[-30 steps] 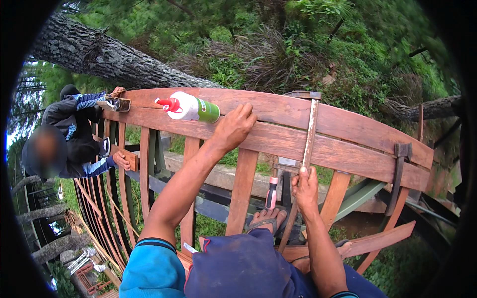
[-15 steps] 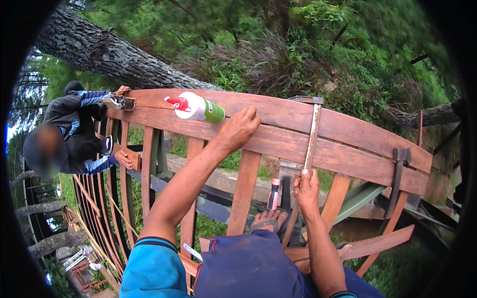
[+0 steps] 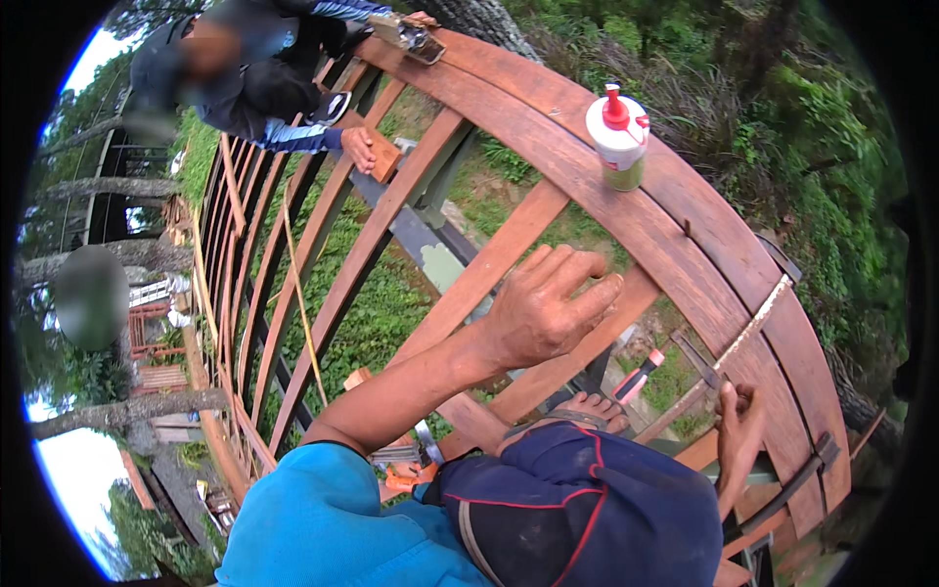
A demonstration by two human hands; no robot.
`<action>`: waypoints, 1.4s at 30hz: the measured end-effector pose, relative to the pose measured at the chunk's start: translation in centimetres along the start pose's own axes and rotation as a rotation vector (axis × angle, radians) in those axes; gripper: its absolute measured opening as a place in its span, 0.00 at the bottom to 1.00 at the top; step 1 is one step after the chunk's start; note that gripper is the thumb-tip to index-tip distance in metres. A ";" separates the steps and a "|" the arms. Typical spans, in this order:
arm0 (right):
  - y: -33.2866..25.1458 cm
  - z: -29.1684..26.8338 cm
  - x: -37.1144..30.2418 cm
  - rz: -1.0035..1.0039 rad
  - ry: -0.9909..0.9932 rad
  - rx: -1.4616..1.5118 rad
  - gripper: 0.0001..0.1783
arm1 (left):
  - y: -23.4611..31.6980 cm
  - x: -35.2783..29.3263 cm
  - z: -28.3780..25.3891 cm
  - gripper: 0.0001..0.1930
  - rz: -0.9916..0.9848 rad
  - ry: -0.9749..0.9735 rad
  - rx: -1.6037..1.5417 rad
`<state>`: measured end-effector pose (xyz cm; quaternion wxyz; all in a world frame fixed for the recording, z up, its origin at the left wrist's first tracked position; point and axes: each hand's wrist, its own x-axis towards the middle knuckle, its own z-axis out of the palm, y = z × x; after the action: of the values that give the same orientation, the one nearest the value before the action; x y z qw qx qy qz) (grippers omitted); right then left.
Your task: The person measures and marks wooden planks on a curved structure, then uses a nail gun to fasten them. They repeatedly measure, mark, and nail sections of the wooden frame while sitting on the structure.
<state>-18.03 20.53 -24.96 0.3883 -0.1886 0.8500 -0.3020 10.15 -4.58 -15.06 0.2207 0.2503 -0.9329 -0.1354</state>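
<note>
Wearing dark blue trousers (image 3: 626,499) and a turquoise sleeve (image 3: 333,519), nearest the camera. Showing an orange-handled tool (image 3: 409,476) beside the trousers, too partly hidden to name further. Showing a sandalled foot (image 3: 592,406) just beyond, near a pink-and-black tool handle (image 3: 638,380).

Holding the left hand (image 3: 548,303) apparently in mid-air above the wooden slats (image 3: 489,266), curling its fingers into a loose fist, showing nothing between them. Holding the right hand (image 3: 740,430) just beside the lower end of a rusty bar clamp (image 3: 753,325), bending those fingers too, but not revealing any touch or grip clearly enough to tell.

Spanning the inner board (image 3: 665,249) and outer board (image 3: 716,217) with that clamp; having a second, dark clamp (image 3: 829,450) across them at right. Judging by the lie of the wood, already having both boards laid along the slat ends and clamped. Looking unfinished at the seam, showing a dark line between the boards and a small peg-like piece (image 3: 688,229) there; leaving any permanent fixing unclear.

Standing a white bottle with a red nozzle (image 3: 618,147) upright on the boards, near the seam.

Farther off, seeing a co-worker (image 3: 249,93) crouching, placing one hand at a wooden block (image 3: 386,161) and the other near a metal tool (image 3: 411,41). Glimpsing a tree trunk (image 3: 484,24) behind.
</note>
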 end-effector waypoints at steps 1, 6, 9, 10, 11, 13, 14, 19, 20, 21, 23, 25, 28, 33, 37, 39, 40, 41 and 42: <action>-0.1 -2.2 0.2 -0.045 -0.025 0.115 0.24 | -1.0 -3.4 -2.9 0.10 -0.104 0.024 0.009; -1.0 -10.1 4.0 0.022 0.131 -0.054 0.35 | -3.3 -24.1 -12.8 0.08 -1.157 0.280 0.032; -2.6 -12.2 6.4 -0.035 0.076 -0.006 0.36 | -0.8 -35.8 -14.4 0.11 -1.587 0.375 0.114; -3.3 -12.9 6.8 -0.087 0.067 -0.073 0.37 | 0.8 -38.9 -14.2 0.11 -1.521 0.327 0.175; -4.0 -13.2 7.1 -0.138 0.045 -0.101 0.36 | 2.5 -41.5 -13.9 0.11 -1.574 0.253 0.236; -6.7 -13.8 8.0 -0.177 -0.047 -0.162 0.34 | 5.3 -45.2 -12.7 0.10 -1.556 0.073 0.285; -7.9 -13.7 8.1 -0.218 -0.035 -0.194 0.33 | 6.8 -46.5 -12.1 0.10 -1.495 0.024 0.300; -15.6 -13.2 4.4 -0.651 -0.060 -0.526 0.24 | 13.3 -50.9 -11.0 0.10 -1.329 -0.406 0.142; -16.9 -13.4 2.9 -0.648 -0.145 -0.553 0.21 | 14.6 -51.9 -11.0 0.13 -1.298 -0.507 0.086; -18.1 -13.5 1.5 -0.709 -0.195 -0.609 0.18 | 15.9 -52.9 -10.6 0.12 -1.299 -0.668 0.114; -19.7 -13.6 -1.0 -0.623 -0.304 -0.688 0.16 | 18.2 -55.3 -9.2 0.19 -1.163 -0.835 0.243; -20.4 -13.4 -2.4 -0.676 -0.365 -0.739 0.16 | 18.1 -57.6 -7.2 0.26 -1.079 -0.881 0.432; -19.8 -12.8 -3.3 -0.633 -0.415 -0.620 0.16 | 17.9 -60.2 -5.7 0.26 -1.136 -0.836 0.587; -16.0 -11.2 -2.2 -0.602 -0.531 -0.466 0.17 | 16.9 -60.9 -5.9 0.27 -0.996 -0.852 0.465; -13.5 -10.7 -1.4 -0.725 -0.550 -0.599 0.18 | 16.1 -59.4 -8.8 0.28 -0.783 -0.868 0.360; -13.1 -10.5 -1.2 -0.746 -0.571 -0.561 0.18 | 16.0 -58.2 -11.1 0.29 -0.692 -0.869 0.308; -13.1 -10.4 -1.2 -0.741 -0.583 -0.560 0.18 | 15.9 -57.4 -12.4 0.29 -0.665 -0.877 0.293; -13.3 -10.4 -1.2 -0.749 -0.584 -0.576 0.17 | 16.2 -56.3 -14.0 0.30 -0.662 -0.885 0.281; -13.4 -10.3 -1.3 -0.751 -0.582 -0.570 0.17 | 16.3 -54.9 -15.3 0.30 -0.691 -0.908 0.284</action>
<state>-24.05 15.02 -10.06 0.4065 -0.6519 0.6301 -0.1132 53.46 35.85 -14.76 -0.2939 0.4837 -0.8074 -0.1667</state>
